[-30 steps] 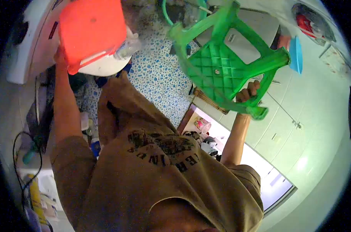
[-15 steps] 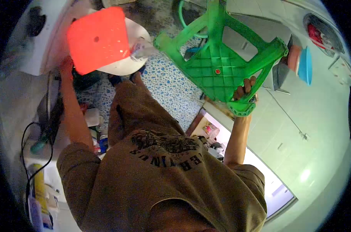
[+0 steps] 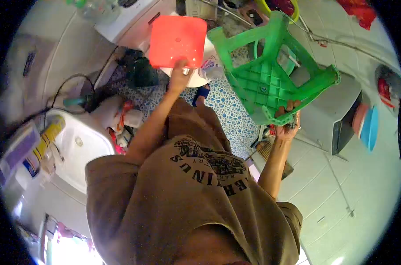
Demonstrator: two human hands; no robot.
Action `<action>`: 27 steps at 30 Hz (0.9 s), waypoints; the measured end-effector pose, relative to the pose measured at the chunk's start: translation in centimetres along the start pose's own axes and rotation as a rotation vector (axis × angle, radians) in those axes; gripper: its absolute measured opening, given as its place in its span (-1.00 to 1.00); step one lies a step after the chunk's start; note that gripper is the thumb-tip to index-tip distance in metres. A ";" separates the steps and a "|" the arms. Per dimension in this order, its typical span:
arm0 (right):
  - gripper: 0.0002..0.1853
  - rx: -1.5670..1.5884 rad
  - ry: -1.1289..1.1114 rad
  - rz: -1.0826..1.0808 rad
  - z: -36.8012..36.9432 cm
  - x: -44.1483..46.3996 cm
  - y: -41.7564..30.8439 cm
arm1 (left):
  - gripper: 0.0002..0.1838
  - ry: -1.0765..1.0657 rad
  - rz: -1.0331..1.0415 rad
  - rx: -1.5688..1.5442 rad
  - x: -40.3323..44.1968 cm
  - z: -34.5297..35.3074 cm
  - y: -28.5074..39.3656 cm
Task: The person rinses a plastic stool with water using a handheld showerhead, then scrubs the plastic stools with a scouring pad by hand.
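Behind green stool (image 3: 258, 74), grey box (image 3: 330, 110), patterned floor (image 3: 233, 115)

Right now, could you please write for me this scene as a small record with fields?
left hand: gripping near edge of red seat
right hand: gripping green stool
green stool: underside toward camera
white item: behind red seat, mostly hidden
floor: blue and white, speckled
at left: white sink
at right: blue basin beside pink basin
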State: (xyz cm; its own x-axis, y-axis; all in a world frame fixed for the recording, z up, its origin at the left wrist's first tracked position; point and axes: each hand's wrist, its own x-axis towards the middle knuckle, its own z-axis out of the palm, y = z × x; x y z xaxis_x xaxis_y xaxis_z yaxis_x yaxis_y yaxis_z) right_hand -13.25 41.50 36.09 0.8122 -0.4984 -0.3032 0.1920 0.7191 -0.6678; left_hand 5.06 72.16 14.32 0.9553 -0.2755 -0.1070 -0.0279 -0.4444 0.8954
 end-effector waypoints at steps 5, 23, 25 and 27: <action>-0.78 0.197 -0.097 0.123 -1.5 0.8 -1.5 | -0.42 0.304 -1.050 -0.779 0.0 -0.7 -5.0; -0.77 -0.028 -0.052 0.066 -1.1 2.8 -4.1 | -0.21 -0.329 -0.013 -0.558 0.4 5.0 3.1; -0.79 0.061 -0.251 0.124 0.7 3.3 -3.5 | -0.24 -0.319 -0.213 -0.886 -0.7 2.4 13.6; -0.80 0.110 -0.289 0.167 2.4 2.7 -3.7 | -0.20 -0.217 -0.040 -1.076 1.4 3.1 14.3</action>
State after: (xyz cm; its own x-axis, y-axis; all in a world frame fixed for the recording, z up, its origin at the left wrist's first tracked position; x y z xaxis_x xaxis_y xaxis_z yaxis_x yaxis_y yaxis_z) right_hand -10.39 38.66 39.37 0.9567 -0.2230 -0.1870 0.0886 0.8352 -0.5427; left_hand 5.08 62.74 25.60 0.8748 -0.4684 -0.1240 0.3742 0.4903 0.7871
